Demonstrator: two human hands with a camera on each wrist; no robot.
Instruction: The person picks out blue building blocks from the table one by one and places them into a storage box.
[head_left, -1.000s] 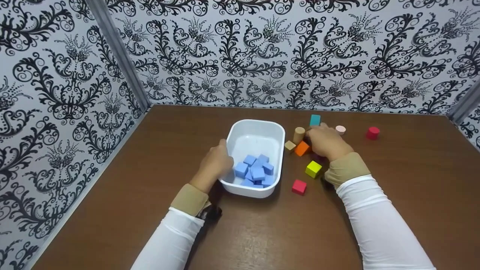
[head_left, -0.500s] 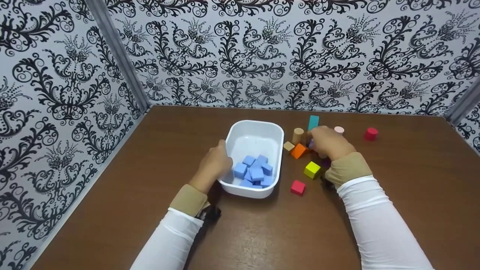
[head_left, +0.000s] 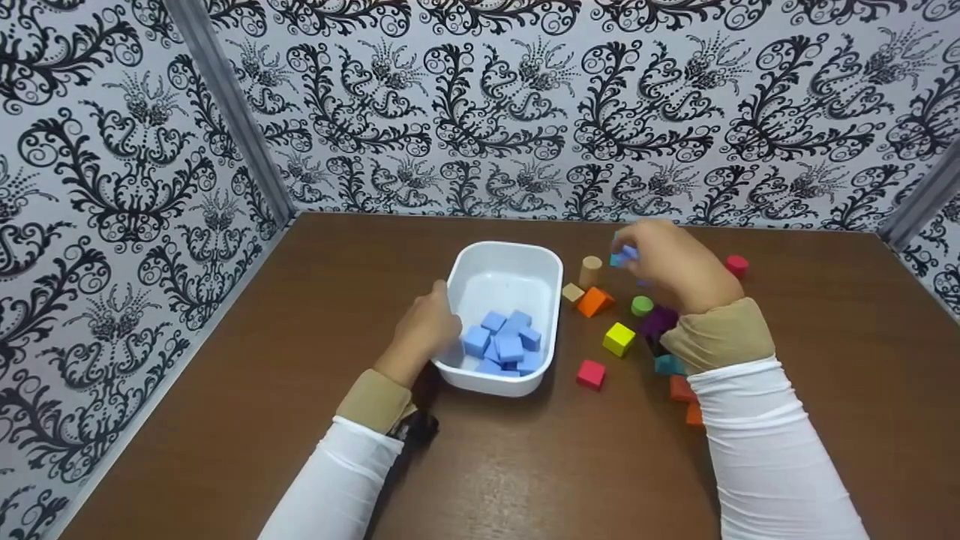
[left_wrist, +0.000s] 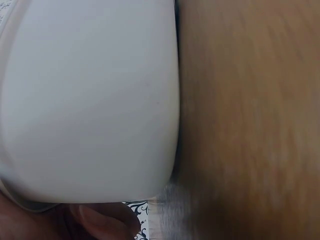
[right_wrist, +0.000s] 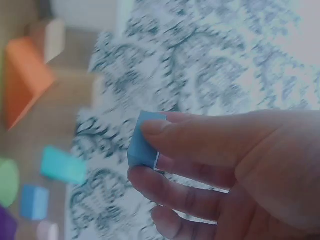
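Observation:
My left hand [head_left: 424, 322] grips the left rim of a white plastic container [head_left: 502, 277]. Several light-blue blocks [head_left: 506, 345] are piled in its near half. In the left wrist view, the container's outer wall [left_wrist: 90, 100] fills much of the picture, with fingertips [left_wrist: 105, 220] below it. Raised over the far side of the table, my right hand [head_left: 675, 262] pinches a blue block [right_wrist: 145, 145] between thumb and fingers. Down on the table, the right wrist view also has another blue block [right_wrist: 35, 201] beside a teal block [right_wrist: 62, 164].
Right of the container lie a wooden cylinder [head_left: 590, 271], an orange triangular block [head_left: 595, 301], a yellow cube [head_left: 619, 339], a red cube [head_left: 591, 374], a green cylinder [head_left: 642, 305] and a purple block [head_left: 658, 321]. A red cylinder [head_left: 736, 265] stands farther right. Patterned walls border the table.
My right hand has picked up a blue block from among the pieces and lifted it, uncovering the green cylinder and purple block. The left hand keeps its hold on the container.

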